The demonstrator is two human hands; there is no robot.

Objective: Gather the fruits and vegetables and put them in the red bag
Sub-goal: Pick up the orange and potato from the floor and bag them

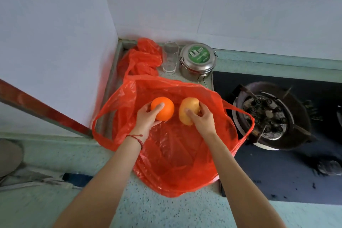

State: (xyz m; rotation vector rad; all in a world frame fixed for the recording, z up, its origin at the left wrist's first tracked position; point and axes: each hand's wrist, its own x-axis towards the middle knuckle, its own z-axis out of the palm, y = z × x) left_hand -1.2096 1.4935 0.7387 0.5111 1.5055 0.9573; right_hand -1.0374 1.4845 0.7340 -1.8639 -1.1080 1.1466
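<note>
A large red plastic bag (175, 163) lies spread open on the speckled counter in front of me. My left hand (148, 118) grips a bright orange (164, 107) over the bag's far part. Right beside it, my right hand (201, 118) holds a yellow-orange fruit (187, 109), with the fingers wrapped around its right side. Both fruits hover just above or against the red plastic; I cannot tell whether they touch it.
A second crumpled red bag (142, 57) sits in the back corner. Beside it stand a clear plastic cup (169, 59) and a steel lunch tin with a green label (197, 61). A gas burner (266, 116) on a black stovetop lies to the right. Walls close the left and back.
</note>
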